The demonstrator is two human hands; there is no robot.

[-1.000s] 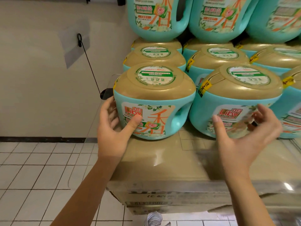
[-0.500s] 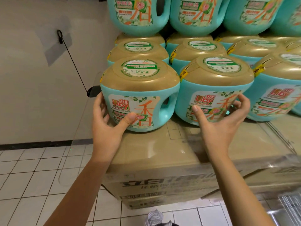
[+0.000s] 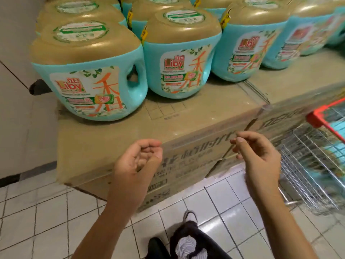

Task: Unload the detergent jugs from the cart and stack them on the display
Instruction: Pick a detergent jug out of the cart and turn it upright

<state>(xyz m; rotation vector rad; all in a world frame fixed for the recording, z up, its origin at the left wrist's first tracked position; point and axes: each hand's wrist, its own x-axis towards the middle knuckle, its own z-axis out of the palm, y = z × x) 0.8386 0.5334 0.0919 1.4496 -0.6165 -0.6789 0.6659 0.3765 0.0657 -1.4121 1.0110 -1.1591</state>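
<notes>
Teal jugs [image 3: 89, 79] (tan caps) stand upright on cardboard display [image 3: 186, 116].

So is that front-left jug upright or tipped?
Upright: the front-left jug stands base-down on the carton, with its gold cap on top.

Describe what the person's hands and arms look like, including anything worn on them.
Both the left hand and right hand are bare: no gloves, rings or watch visible. Both forearms are uncovered as far as the frame shows; no sleeve is in view.
</notes>
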